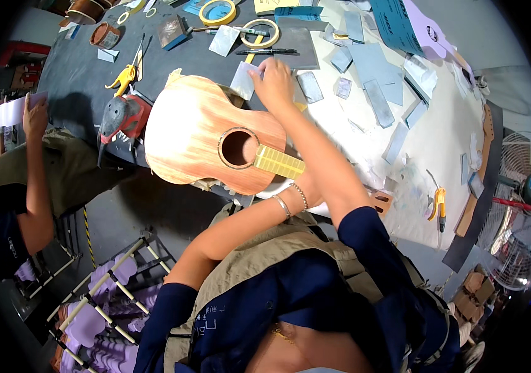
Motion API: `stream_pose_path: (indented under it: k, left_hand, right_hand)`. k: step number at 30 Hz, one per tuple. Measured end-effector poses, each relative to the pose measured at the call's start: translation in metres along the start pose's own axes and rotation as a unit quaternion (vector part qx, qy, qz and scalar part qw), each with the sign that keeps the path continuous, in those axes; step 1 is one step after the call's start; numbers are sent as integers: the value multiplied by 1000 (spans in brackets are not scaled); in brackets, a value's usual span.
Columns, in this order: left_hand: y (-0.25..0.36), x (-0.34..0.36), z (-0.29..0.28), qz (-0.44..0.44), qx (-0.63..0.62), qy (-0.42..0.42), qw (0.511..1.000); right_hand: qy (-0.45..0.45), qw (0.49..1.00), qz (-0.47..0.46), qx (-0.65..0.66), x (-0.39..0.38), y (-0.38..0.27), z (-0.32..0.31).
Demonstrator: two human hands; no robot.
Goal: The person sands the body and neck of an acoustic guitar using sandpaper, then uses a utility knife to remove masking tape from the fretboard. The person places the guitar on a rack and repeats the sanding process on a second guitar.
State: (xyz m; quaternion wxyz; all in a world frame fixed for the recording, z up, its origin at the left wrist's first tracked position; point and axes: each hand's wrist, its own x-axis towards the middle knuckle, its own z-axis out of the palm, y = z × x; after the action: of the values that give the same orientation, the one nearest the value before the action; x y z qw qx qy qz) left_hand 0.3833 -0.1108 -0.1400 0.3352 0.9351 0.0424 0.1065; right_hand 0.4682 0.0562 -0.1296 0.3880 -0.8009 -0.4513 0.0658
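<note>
Evidently right hand (273, 82), nearly closed, pinches pale-grey rectangular sheet (242, 81); reddish-blond wooden guitar (184, 127) lies just below-left of it. Left hand (312, 190): grip hidden by right forearm (340, 180); probably steadying yellow-taped neck (278, 162).

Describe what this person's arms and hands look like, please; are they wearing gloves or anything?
Both arms wear short, dark navy sleeves, leaving the forearms uncovered. The left wrist carries a plain silver-coloured bangle and a beaded-looking bracelet. The right wrist shows no jewellery. The right hand has no glove; the left hand is partly hidden, but the visible part is gloveless too.
</note>
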Motion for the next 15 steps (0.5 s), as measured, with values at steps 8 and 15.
stream_pose_path:
  k: [8,15]
  left_hand:
    - [-3,3,-1,72,52,7,996]
    - [7,15,-19,82,191,-101,973]
  right_hand:
    - [-18,921,225,-317,-14,53,-34]
    - [-62,994,89,-33,-26,128,-111]
